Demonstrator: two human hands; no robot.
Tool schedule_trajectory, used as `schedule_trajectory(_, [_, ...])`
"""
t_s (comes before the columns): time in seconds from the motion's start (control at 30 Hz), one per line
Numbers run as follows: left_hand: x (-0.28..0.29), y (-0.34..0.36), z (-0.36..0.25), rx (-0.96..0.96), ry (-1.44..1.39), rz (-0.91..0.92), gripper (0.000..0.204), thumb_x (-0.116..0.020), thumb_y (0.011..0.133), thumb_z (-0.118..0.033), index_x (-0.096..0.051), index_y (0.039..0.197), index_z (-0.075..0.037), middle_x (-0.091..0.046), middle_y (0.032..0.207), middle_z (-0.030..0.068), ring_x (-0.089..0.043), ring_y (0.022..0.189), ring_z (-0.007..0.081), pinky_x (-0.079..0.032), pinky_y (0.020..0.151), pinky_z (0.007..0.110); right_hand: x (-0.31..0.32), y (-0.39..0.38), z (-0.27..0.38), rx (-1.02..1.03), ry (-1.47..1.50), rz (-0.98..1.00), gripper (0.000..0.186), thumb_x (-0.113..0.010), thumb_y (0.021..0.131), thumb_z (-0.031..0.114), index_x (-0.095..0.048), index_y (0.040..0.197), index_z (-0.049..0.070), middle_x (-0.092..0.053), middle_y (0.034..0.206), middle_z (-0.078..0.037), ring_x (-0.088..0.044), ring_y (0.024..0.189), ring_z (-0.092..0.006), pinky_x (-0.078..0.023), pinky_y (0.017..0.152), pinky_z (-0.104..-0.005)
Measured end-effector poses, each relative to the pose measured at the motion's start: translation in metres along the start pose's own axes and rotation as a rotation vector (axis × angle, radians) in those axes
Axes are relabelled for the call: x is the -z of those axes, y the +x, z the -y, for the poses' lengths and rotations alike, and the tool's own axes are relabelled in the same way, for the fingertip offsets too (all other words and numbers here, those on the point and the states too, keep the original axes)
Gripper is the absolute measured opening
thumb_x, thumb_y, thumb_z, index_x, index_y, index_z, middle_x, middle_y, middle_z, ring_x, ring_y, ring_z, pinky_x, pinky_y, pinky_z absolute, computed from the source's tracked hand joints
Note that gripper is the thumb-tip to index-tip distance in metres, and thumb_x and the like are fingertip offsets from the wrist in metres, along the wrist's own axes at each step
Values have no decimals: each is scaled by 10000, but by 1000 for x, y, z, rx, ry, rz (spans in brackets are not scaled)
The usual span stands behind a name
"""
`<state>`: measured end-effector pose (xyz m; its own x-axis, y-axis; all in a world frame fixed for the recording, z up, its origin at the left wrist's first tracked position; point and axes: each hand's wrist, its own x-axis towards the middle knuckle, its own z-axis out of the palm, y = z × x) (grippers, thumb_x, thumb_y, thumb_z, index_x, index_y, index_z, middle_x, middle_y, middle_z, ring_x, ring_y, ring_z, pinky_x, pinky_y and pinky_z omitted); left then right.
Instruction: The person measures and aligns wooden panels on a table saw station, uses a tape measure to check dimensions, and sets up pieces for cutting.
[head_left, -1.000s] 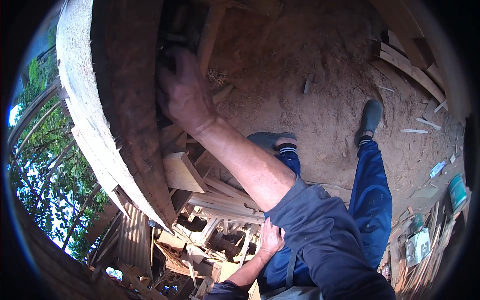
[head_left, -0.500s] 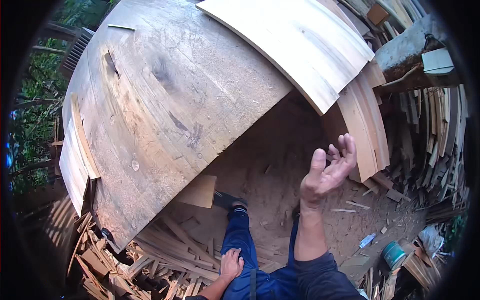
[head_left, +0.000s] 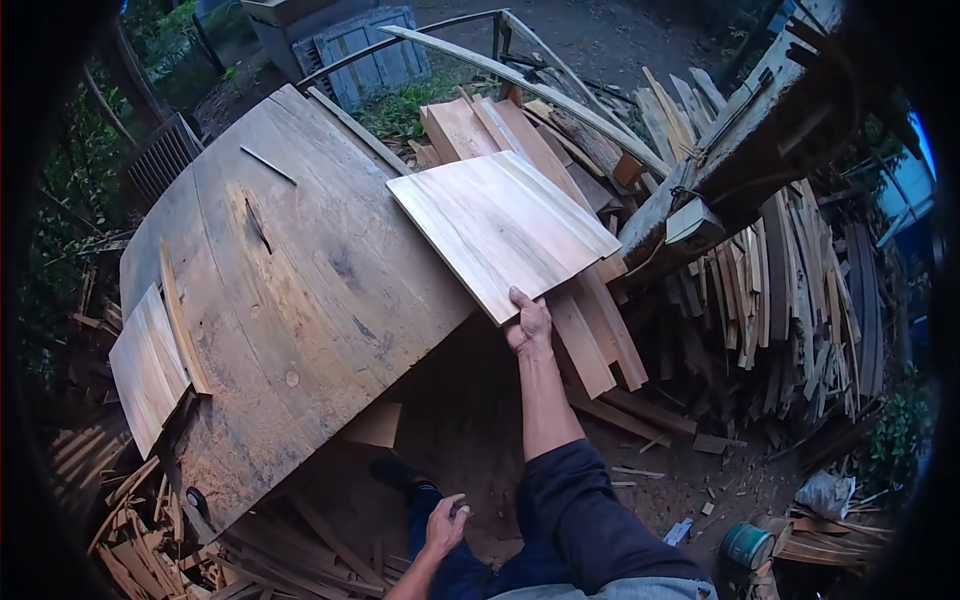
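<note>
My right hand point(head_left: 530, 325) grips the near corner of a pale wooden panel point(head_left: 505, 230), thumb on its upper face and fingers out of sight underneath. The panel overlaps the right edge of a big worn wooden tabletop point(head_left: 330, 270) and lies above several reddish boards point(head_left: 585, 340). My left hand point(head_left: 445, 522) is over my left thigh with its fingers curled closed. A small dark patch shows at those fingers, too small to name.
At the tabletop's left edge lies another pale panel point(head_left: 148, 372) beside a narrow wood strip point(head_left: 180, 325). A thin rod point(head_left: 268, 165) rests farther back. A slanting timber post point(head_left: 740, 140) and stacked slats point(head_left: 790, 280) stand right. A green can point(head_left: 747, 545) sits on the ground.
My right hand was raised open and apart; now it holds the panel's near corner. My left hand has lifted from lying on my thigh and curled. The view has shifted, showing more background.
</note>
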<state>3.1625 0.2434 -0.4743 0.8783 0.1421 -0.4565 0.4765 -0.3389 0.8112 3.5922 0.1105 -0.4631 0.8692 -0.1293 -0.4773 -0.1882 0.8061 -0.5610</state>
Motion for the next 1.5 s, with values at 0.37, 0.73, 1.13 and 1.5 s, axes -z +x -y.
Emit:
schedule_trajectory(0.37, [69,130,-154,218,-1082,-99,513,-412,1093,-207,-241,1558,-74,-495,1422,196,-584,1205,286,-529,978,442,34,-263,-44,149,-421,91,558,-748,862,40,-485,1354,4,-609,1268,-110,-584,1156,-192,-473,1012,-344])
schedule_trajectory(0.73, [142,6,-48,78,-971,-368,602,-394,1065,-33,-156,1614,-97,-441,1518,169,-536,1296,271,-481,1066,401,170,-255,74,-523,-277,14,761,-379,1011,633,-288,1570,124,-440,1519,-191,-499,1333,-387,-392,1086,-599])
schedule_trajectory(1.13, [228,-33,65,266,-665,-876,398,-624,979,-70,-538,1362,-2,-701,1137,130,-662,1034,171,-530,890,309,81,-206,-37,-145,-986,609,636,-611,963,38,-340,1533,-43,-494,1497,-152,-517,1312,-186,-371,1118,-298])
schedule_trajectory(1.5, [322,26,75,368,-160,-1126,265,-738,861,-165,-688,1043,21,-716,910,121,-676,860,219,-530,782,360,-9,-161,-144,175,-1294,485,336,-699,952,198,-598,1172,-35,-661,1072,-108,-617,947,-160,-504,881,-311])
